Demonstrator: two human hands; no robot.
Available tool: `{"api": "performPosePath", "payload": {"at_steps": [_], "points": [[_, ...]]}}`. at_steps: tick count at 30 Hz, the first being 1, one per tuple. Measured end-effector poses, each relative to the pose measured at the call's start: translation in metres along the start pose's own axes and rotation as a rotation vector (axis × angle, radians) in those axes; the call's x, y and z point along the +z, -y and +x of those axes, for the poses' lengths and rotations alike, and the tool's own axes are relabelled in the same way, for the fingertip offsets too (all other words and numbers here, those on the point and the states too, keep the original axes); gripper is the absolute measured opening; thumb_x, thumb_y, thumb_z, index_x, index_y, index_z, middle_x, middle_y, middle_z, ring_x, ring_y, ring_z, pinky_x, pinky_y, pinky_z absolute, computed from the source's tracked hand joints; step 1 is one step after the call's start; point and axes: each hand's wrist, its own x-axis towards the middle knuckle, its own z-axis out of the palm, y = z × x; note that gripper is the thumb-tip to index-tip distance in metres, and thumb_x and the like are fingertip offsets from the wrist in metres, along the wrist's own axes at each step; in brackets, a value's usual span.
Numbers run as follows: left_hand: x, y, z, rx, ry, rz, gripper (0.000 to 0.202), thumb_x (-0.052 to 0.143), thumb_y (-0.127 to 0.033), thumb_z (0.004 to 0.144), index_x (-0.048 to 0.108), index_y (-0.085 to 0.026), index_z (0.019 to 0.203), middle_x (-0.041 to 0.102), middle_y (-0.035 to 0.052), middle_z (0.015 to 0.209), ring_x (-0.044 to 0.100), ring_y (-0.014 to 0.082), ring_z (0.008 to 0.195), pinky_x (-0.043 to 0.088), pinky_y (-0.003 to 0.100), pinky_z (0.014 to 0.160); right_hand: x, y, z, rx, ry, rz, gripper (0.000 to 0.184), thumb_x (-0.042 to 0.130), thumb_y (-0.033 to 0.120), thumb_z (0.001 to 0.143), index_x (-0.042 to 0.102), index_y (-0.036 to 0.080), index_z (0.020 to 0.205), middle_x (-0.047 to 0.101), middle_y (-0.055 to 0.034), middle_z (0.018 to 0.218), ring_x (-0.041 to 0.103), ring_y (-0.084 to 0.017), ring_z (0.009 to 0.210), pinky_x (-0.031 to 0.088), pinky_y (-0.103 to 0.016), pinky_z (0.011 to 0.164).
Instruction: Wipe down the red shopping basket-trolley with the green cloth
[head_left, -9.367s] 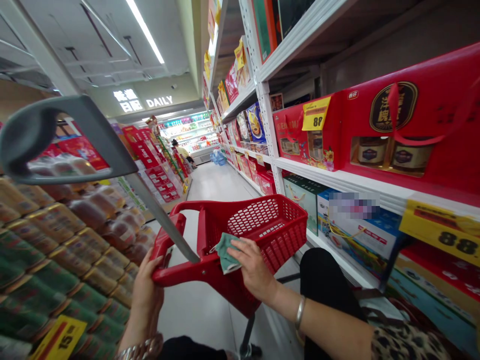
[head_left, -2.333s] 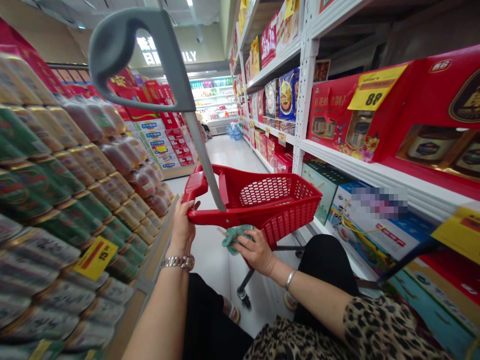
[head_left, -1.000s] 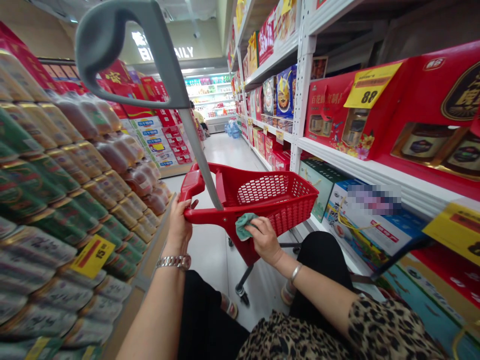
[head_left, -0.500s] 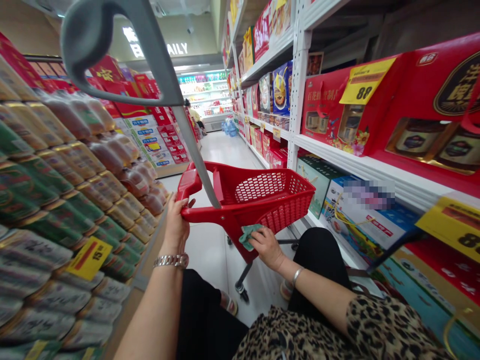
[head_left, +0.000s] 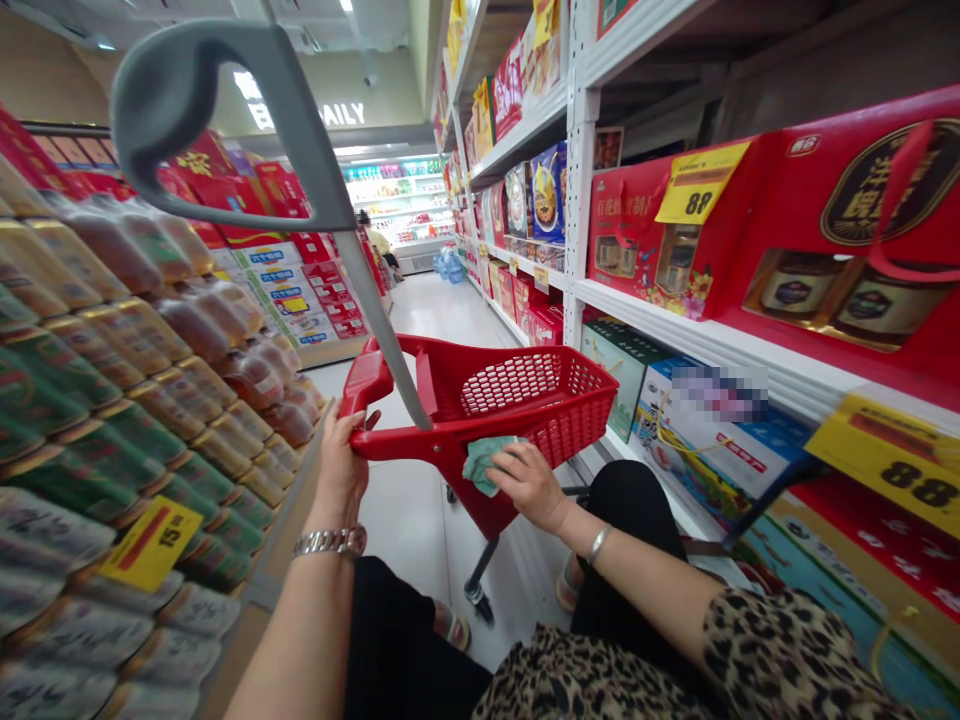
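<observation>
A small red shopping cart [head_left: 480,510] with a perforated plastic basket stands in front of me. My left hand [head_left: 341,460] is wrapped round the near left corner of its red frame. Against the side panel, just below the basket rim, my right hand [head_left: 529,485] presses a green cloth [head_left: 484,462]; part of the cloth is hidden under the fingers. From the cart rises a metal pole [head_left: 386,330] topped by a grey looped handle [head_left: 232,130]. One caster wheel [head_left: 478,600] shows on the floor between my feet.
Stacked shrink-wrapped cans [head_left: 112,430] fill the left side, with bottles [head_left: 217,310] behind them. On the right, white shelving [head_left: 675,330] holds red gift boxes [head_left: 810,230] close to my right arm. A person [head_left: 379,240] is farther down the aisle.
My right hand and the cloth have shifted slightly up and left on the cart's side panel, and the cloth is more spread out. My left hand keeps its hold. The view has shifted slightly.
</observation>
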Motion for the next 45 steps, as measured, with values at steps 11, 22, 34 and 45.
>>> {"api": "performPosePath", "payload": {"at_steps": [11, 22, 34, 45], "points": [[0.0, -0.005, -0.003, -0.045, 0.018, 0.019, 0.047, 0.07, -0.021, 0.073, 0.063, -0.027, 0.119, 0.06, 0.0029, 0.14, 0.069, 0.0136, 0.098, 0.056, 0.031, 0.102, -0.01, -0.07, -0.032, 0.08, 0.085, -0.033, 0.029, 0.052, 0.01, 0.102, 0.076, 0.025, 0.1, 0.074, -0.0053, 0.108, 0.057, -0.021, 0.108, 0.048, -0.038, 0.091], [0.002, -0.003, -0.005, -0.05, -0.001, 0.026, 0.048, 0.07, -0.023, 0.071, 0.062, -0.025, 0.118, 0.062, 0.0038, 0.133, 0.07, 0.0134, 0.091, 0.057, 0.032, 0.098, -0.053, -0.087, -0.015, 0.378, -0.081, 0.017, 0.043, 0.048, 0.001, 0.088, 0.078, 0.025, 0.108, 0.07, -0.0086, 0.111, 0.056, -0.027, 0.107, 0.051, -0.046, 0.096], [-0.005, -0.004, 0.001, -0.007, 0.046, 0.034, 0.047, 0.07, -0.021, 0.07, 0.064, -0.026, 0.116, 0.064, 0.0028, 0.128, 0.068, 0.0151, 0.102, 0.058, 0.033, 0.102, -0.005, -0.028, 0.066, 0.285, 0.199, 0.162, 0.057, 0.055, 0.004, 0.089, 0.067, 0.028, 0.138, 0.063, -0.0089, 0.143, 0.055, -0.026, 0.12, 0.047, -0.041, 0.099], [-0.011, -0.011, 0.027, -0.075, 0.093, 0.029, 0.035, 0.072, -0.022, 0.071, 0.068, -0.024, 0.106, 0.066, 0.0006, 0.123, 0.064, 0.0125, 0.095, 0.06, 0.025, 0.088, -0.003, -0.088, 0.021, 0.384, 0.209, 0.028, 0.051, 0.056, -0.002, 0.089, 0.073, 0.027, 0.128, 0.07, -0.009, 0.135, 0.062, -0.025, 0.117, 0.05, -0.039, 0.095]]}}
